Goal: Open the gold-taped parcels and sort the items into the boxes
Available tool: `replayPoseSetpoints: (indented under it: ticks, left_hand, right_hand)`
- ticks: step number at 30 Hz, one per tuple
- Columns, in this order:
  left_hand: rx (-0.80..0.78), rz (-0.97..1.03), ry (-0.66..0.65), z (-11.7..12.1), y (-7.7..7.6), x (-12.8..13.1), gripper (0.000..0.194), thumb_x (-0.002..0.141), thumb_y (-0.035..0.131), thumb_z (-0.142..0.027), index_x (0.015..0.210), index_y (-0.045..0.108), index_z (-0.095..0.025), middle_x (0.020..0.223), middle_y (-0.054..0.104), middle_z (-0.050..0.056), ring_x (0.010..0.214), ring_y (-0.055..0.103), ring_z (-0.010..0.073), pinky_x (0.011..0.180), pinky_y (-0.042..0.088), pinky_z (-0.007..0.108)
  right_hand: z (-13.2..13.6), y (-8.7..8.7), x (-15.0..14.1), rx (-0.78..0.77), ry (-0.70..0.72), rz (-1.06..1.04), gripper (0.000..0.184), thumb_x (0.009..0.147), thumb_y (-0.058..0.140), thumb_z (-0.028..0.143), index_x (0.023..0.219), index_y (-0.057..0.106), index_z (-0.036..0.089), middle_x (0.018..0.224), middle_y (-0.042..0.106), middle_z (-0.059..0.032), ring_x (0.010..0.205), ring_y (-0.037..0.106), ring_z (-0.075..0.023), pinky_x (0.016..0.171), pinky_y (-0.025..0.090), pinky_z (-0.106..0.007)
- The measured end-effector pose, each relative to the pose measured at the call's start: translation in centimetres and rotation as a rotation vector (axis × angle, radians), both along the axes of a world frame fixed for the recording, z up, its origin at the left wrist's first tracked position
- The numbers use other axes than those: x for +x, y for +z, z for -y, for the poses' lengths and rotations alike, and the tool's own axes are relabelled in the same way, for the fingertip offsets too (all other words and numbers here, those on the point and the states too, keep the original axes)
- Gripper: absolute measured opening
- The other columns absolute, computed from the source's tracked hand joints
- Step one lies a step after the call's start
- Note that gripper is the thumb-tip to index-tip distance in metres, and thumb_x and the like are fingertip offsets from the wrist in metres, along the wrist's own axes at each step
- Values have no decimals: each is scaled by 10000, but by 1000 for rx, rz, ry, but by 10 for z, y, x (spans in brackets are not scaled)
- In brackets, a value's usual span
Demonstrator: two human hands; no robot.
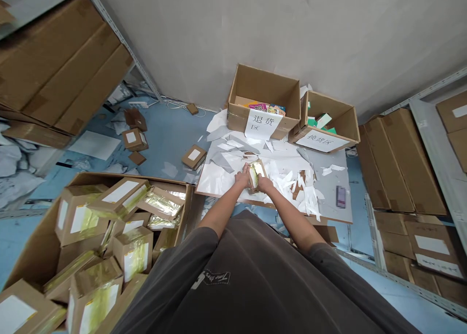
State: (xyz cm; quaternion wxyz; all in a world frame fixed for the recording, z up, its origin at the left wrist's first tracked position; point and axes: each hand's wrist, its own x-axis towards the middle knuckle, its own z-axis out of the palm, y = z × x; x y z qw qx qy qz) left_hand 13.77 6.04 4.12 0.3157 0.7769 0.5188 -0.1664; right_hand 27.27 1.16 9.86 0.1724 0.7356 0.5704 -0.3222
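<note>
A small cardboard box [257, 169] wrapped in shiny yellowish tape stands over the near part of a white work table [333, 205]. My left hand [242, 177] grips its left side. On its right side, my right hand [264, 182] holds the lower corner, fingers curled in. Torn white paper scraps [282, 183] lie all around both hands. Behind them stands an open carton [268, 88] with colourful books inside and a handwritten sheet on its front. To its right, a second labelled carton [330, 113] contains green-and-white boxes.
A large carton [189, 202] full of taped parcels stands at the lower left. Small boxes [194, 156] and paper lie on the blue floor. Shelves with big cartons [401, 164] flank both sides. A purple item [341, 197] lies at the table's right.
</note>
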Motion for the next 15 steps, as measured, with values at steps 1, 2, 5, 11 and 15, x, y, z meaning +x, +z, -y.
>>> replayPoseSetpoints:
  ticks: [1,2,5,11,15]
  left_hand:
    - [5,2,-4,0,0,1,1451,622,897,-636,1720,-5,-344,1764,-244,47,1426,479,434,1090,510,502]
    - [9,4,-9,0,-1,2,1454,620,898,-633,1721,-6,-337,1765,-240,54,1419,491,428,1086,511,495]
    - [8,-19,-10,-1,-2,7,1486,594,929,-604,1722,4,-319,1772,-208,92,1414,505,421,1085,509,482]
    - [-19,-70,5,-4,-5,16,1496,574,929,-629,1721,14,-339,1772,-201,87,1415,496,431,1048,537,505]
    - [-31,-114,2,-7,-4,24,1495,570,951,-570,1723,30,-328,1774,-176,113,1418,493,441,1048,534,530]
  right_hand:
    - [1,3,1,-28,8,8,815,835,872,363,1489,430,162,1208,729,-232,1056,762,-326,864,586,-375]
    - [3,6,2,-56,10,11,776,856,851,353,1482,435,160,1198,729,-232,997,776,-316,829,597,-370]
    - [14,14,4,-120,-20,-9,650,902,782,298,1449,461,157,1170,730,-226,813,789,-279,714,613,-353]
    - [49,28,14,-189,-59,-49,605,876,725,157,1428,478,182,1156,733,-202,712,776,-259,612,601,-328]
    - [64,34,17,-199,-71,-63,626,864,703,119,1445,484,199,1161,734,-197,722,769,-262,564,589,-312]
